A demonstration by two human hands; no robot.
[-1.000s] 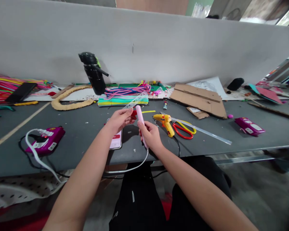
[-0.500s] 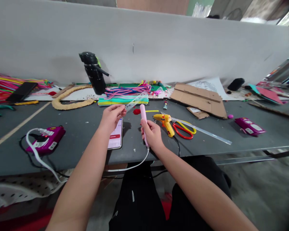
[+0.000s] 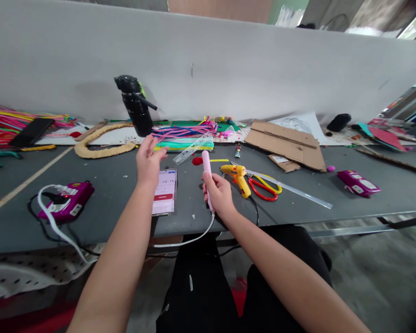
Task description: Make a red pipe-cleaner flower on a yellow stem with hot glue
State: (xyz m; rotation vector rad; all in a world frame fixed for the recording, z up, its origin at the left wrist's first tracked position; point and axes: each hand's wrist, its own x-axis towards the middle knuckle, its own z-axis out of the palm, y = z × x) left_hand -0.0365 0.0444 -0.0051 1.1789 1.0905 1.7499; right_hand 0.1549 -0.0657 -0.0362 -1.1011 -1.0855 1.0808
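My right hand [image 3: 219, 193] is wrapped round a slim pink hair straightener [image 3: 207, 162], held upright with its white cord running down from the lower end. My left hand [image 3: 149, 162] hovers over the far side of the phone [image 3: 165, 193], fingers apart and holding nothing. Just right of its fingertips, a clear ruler [image 3: 190, 150] rests with its far end on a pile of pipe cleaners [image 3: 180, 143]. A red fuzzy piece on a yellow stem [image 3: 197, 161] lies behind the straightener. The phone's screen is lit, beneath my left wrist.
To the right lie a yellow glue gun [image 3: 238, 176], red-and-yellow-handled scissors [image 3: 265, 187], a clear strip [image 3: 294, 189] and cardboard [image 3: 286, 142]. A black bottle [image 3: 135, 106] stands at the back. Purple power strips [image 3: 69, 201] sit on the left and far right; cords cross the front edge.
My left hand has let go of the clear ruler and moved left and slightly away from me, its fingers opening. The ruler now lies by the pipe cleaners. My right hand stays put.
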